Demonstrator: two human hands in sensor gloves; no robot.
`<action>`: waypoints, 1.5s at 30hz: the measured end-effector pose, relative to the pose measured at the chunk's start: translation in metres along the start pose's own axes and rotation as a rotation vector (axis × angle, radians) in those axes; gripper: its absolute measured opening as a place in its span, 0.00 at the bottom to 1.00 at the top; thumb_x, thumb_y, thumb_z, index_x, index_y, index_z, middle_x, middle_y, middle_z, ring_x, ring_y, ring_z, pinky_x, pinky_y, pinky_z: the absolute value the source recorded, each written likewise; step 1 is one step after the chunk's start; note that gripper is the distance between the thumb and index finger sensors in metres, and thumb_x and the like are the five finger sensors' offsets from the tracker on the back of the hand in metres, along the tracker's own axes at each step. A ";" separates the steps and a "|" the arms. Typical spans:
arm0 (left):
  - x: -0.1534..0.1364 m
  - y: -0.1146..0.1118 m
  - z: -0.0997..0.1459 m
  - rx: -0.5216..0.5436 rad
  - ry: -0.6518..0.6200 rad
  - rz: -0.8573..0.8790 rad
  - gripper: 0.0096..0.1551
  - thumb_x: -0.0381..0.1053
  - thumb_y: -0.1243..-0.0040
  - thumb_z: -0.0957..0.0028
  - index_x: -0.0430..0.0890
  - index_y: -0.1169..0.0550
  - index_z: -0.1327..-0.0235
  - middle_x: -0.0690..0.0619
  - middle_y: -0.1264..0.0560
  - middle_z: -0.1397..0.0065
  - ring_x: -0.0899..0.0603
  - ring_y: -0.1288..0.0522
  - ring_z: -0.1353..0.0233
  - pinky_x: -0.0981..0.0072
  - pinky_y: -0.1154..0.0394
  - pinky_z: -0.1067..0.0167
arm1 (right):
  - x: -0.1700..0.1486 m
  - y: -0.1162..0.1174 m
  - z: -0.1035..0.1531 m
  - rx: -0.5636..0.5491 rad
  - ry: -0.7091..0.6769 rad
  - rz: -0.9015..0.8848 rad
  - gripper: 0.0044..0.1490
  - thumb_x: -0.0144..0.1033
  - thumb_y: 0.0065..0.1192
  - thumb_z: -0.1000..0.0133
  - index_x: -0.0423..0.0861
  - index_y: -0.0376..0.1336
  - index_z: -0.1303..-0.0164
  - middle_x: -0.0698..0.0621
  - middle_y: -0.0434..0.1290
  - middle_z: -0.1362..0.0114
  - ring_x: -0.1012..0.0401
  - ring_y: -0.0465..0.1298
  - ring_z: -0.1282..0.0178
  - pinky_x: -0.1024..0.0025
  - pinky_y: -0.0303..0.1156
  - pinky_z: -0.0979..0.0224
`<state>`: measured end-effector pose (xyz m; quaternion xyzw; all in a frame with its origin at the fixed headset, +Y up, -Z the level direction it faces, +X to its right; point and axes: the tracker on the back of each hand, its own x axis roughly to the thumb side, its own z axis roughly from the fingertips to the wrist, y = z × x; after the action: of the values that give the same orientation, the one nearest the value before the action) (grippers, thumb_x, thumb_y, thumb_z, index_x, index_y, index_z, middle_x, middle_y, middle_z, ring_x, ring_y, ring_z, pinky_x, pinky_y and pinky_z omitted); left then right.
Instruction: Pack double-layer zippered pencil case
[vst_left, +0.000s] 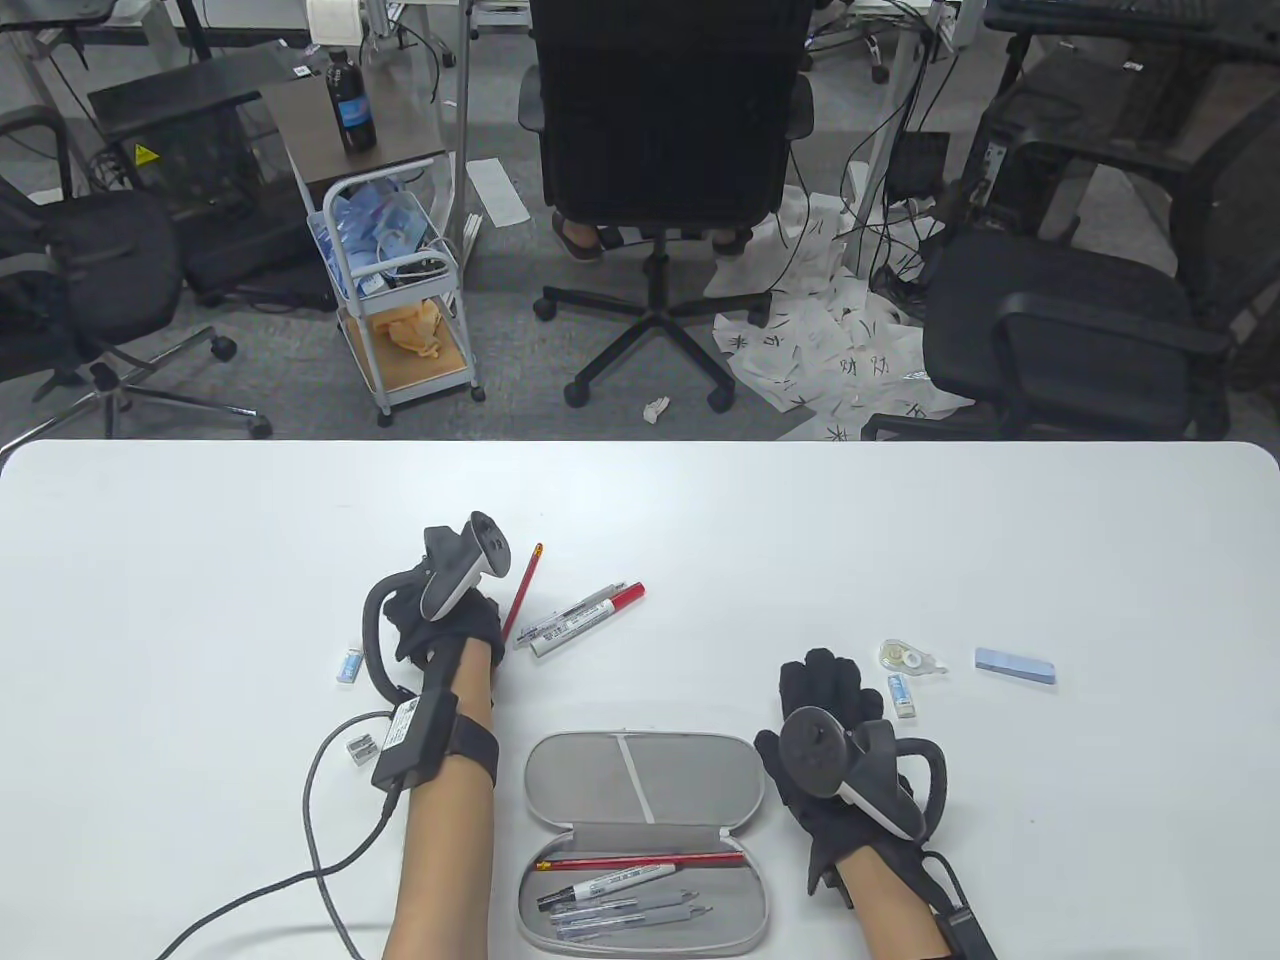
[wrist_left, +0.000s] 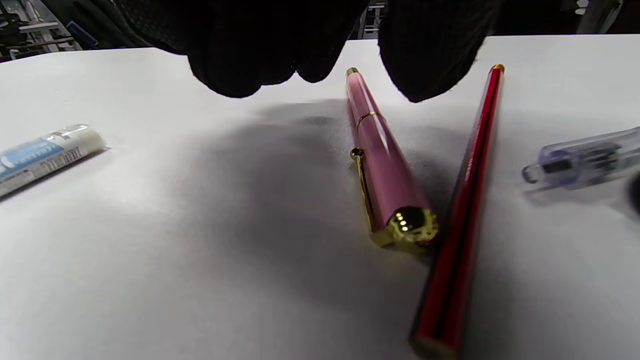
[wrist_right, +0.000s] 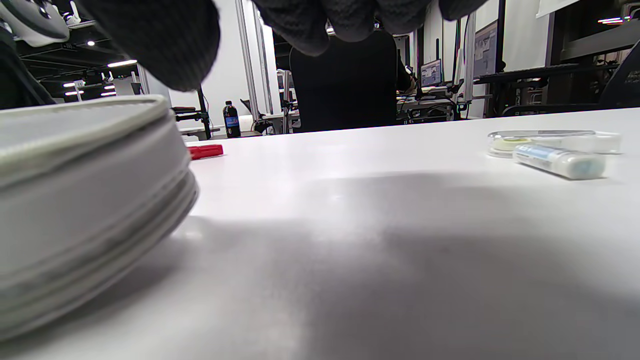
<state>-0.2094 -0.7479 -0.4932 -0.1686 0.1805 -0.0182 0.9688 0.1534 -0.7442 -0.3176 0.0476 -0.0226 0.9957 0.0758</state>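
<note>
The oval fabric pencil case (vst_left: 640, 770) is light grey with a white strap across its lid. The long lacquered pencil (wrist_left: 462, 210) is red with black stripes and a gold tip. The glossy metal pen (wrist_left: 382, 165) is pink with gold clip and cap. Both knit gloves (vst_left: 820, 690) are black. The flat rectangular eraser (vst_left: 1015, 667) is pale blue.

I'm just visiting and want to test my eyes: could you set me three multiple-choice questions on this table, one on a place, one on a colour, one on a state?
1. Where is the pink pen?
A in the case
B under the left hand
C beside the right hand

2. What colour is the loose pencil?
A red
B green
C blue

3. The case is:
A zipped shut
B open
C upside down

Answers: 1 B, the left wrist view shows it beneath the fingers; 2 A, red in two views; 3 B, pens show inside.
</note>
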 end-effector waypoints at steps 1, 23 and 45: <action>0.000 -0.003 -0.003 -0.024 0.005 -0.001 0.38 0.58 0.32 0.42 0.39 0.25 0.24 0.37 0.28 0.24 0.33 0.24 0.33 0.38 0.31 0.30 | 0.001 0.000 0.000 0.008 -0.007 0.000 0.48 0.55 0.56 0.42 0.41 0.48 0.19 0.37 0.46 0.14 0.41 0.47 0.18 0.44 0.48 0.23; -0.017 0.102 0.090 0.243 -0.374 0.024 0.29 0.56 0.32 0.43 0.35 0.17 0.42 0.36 0.19 0.40 0.38 0.17 0.45 0.39 0.24 0.38 | -0.005 -0.008 0.000 -0.036 -0.026 -0.007 0.47 0.55 0.55 0.43 0.42 0.50 0.19 0.38 0.48 0.14 0.42 0.50 0.18 0.44 0.50 0.23; 0.056 -0.058 0.271 0.216 -1.192 -0.302 0.22 0.56 0.35 0.42 0.47 0.18 0.41 0.45 0.21 0.35 0.40 0.21 0.40 0.40 0.28 0.33 | 0.000 -0.004 0.001 0.004 -0.056 -0.017 0.47 0.55 0.55 0.43 0.43 0.49 0.19 0.39 0.49 0.13 0.42 0.47 0.17 0.44 0.47 0.23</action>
<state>-0.0595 -0.7214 -0.2548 -0.0748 -0.4196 -0.0759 0.9014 0.1542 -0.7399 -0.3164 0.0756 -0.0224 0.9934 0.0833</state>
